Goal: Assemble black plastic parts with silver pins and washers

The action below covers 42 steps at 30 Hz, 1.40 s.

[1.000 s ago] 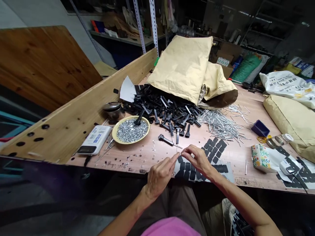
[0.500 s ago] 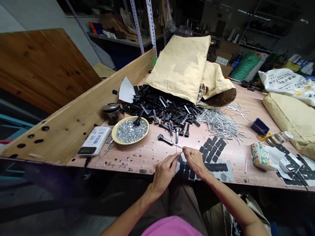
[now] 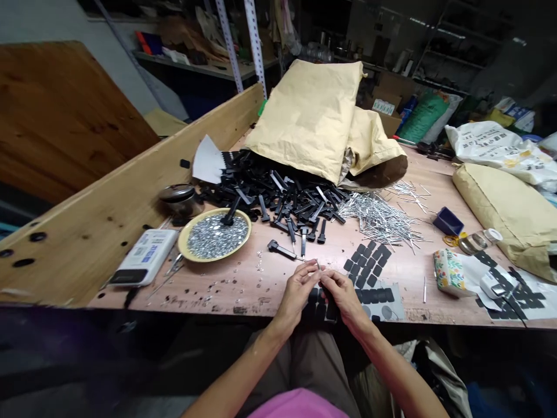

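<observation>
My left hand (image 3: 297,293) is closed, with thumb and fingertips pinched round a thin metal pin (image 3: 318,265) whose tip sticks up. My right hand (image 3: 343,295) is closed too, its fingertips touching the left ones. Beneath the right fingers shows a dark elongated piece (image 3: 329,305); whether it is held or lies on the grey sheet behind, I cannot tell. Just beyond the hands lies a black T-shaped plastic part (image 3: 282,250). Further back is a heap of such black parts (image 3: 287,194), with a pile of metal pins (image 3: 378,217) to its right.
A yellow bowl (image 3: 184,251) of small shiny metal pieces stands left, beside a white device (image 3: 145,255) and a lidded metal pot (image 3: 178,200). Black pads (image 3: 368,264) lie right of my hands. A large paper sack (image 3: 308,116) rests behind; a blue box (image 3: 448,222) stands right.
Both hands have drawn close together, fingertips now touching. The pin, which pointed toward the black part, now stands up between the fingers. The view has shifted slightly.
</observation>
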Tool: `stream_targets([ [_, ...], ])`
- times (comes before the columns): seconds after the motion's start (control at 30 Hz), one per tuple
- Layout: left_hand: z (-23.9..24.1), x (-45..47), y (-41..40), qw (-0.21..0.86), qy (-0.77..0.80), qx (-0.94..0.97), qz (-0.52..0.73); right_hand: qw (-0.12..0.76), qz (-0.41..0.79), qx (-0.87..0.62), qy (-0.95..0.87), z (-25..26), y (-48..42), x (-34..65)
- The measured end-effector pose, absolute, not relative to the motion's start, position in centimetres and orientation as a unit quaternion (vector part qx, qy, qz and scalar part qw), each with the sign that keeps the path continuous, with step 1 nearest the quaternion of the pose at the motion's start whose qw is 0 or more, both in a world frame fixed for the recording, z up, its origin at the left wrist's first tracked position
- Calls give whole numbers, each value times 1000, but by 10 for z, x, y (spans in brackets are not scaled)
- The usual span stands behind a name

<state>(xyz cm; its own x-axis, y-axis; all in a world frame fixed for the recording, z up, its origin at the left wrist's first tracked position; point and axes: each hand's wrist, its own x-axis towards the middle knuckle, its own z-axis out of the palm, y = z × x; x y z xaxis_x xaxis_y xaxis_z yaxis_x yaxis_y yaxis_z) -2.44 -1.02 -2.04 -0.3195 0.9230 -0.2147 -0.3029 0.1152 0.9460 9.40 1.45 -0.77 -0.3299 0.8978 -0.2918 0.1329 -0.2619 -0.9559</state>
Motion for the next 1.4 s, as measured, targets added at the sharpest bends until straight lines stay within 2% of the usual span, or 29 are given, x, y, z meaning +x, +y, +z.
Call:
stream_targets([
  [0.1,-27,-49,-1,270,653,501,500,345,370,-547,-668,-10,41,138],
  [0.2,-42,-76,11,47,694,619,364,292,106,-610,-729,-19,72,190],
  [0.3,-60,-92,20,-69,674,692,249,204,2,-627,-752,-32,97,228],
  [0.43,-73,-97,25,-159,624,736,208,148,-47,-596,-788,-42,122,249],
  [0.63,-74,-98,25,-162,578,775,197,93,-54,-525,-844,-52,120,245],
  [0.77,-74,-100,21,-143,555,797,189,61,20,-340,-938,-56,102,240],
  [0.93,-63,-96,16,-141,526,798,258,88,11,-440,-894,-45,108,242],
  [1.1,-42,-74,11,-132,521,772,340,14,15,-243,-970,-50,80,235],
  [1.23,-33,-55,10,-122,529,764,348,9,-24,-271,-962,-52,69,231],
  [1.4,-31,-44,6,-65,563,744,354,28,43,-311,-949,-33,74,229],
])
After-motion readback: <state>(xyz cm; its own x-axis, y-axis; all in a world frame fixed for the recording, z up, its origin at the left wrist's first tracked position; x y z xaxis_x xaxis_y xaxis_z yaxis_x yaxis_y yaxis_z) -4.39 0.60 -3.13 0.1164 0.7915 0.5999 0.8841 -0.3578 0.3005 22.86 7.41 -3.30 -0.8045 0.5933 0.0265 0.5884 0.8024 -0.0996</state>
